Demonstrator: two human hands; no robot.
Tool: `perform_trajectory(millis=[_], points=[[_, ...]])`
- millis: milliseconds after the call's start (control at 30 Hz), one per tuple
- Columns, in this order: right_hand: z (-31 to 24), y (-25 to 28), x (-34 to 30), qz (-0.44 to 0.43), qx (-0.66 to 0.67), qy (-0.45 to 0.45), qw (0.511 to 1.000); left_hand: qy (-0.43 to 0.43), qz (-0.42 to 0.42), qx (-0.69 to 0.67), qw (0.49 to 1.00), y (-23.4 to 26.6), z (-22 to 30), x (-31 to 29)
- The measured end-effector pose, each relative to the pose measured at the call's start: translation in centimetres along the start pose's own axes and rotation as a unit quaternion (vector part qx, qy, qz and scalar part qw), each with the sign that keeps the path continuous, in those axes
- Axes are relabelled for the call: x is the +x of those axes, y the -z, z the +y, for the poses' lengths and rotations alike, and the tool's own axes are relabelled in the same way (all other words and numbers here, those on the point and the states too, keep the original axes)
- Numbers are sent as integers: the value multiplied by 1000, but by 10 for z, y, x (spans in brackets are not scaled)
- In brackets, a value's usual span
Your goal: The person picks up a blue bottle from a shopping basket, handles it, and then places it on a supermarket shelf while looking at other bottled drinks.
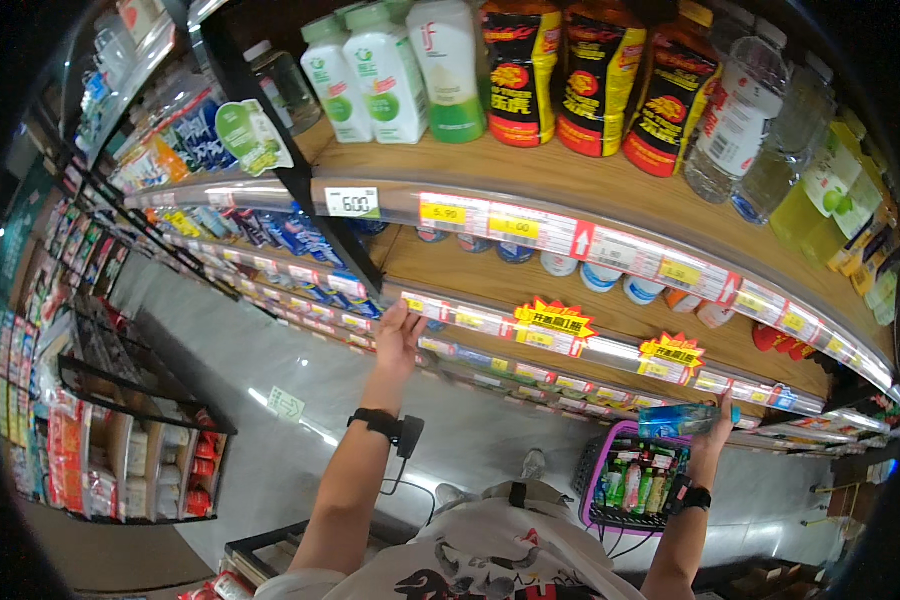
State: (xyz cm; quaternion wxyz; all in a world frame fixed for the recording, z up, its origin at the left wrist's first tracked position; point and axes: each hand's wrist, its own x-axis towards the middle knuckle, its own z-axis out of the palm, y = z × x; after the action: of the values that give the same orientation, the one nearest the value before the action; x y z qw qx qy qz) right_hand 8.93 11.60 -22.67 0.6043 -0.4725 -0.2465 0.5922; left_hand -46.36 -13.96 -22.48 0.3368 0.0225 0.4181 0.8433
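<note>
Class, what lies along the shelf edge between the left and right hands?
The head view shows price labels and two yellow-and-red starburst signs between the left hand and the right hand, which holds a bluish bottle.

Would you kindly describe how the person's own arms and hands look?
The left hand and the right hand are gloveless, and the forearms are bare. The left wrist wears a black strap with a boxy dark module trailing a dark cable; the right wrist wears a black band. A pale sleeve shows on the left arm.
</note>
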Motion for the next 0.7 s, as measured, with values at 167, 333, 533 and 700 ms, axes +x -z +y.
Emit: perform_trajectory(millis=[167, 333, 533, 700], points=[[10, 8, 9, -17, 6, -12, 1000, -37, -32, 6, 999, 27, 0, 9], [7, 20, 12, -41, -2, -9, 999, 5, -25, -22, 999, 0, -6, 1], [9, -27, -20, -2, -26, -22, 999, -9, -41, -25, 999, 22, -1, 9], [21, 4, 10, -36, -36, -13, 999, -6, -52, -35, 998, 19, -8, 9]])
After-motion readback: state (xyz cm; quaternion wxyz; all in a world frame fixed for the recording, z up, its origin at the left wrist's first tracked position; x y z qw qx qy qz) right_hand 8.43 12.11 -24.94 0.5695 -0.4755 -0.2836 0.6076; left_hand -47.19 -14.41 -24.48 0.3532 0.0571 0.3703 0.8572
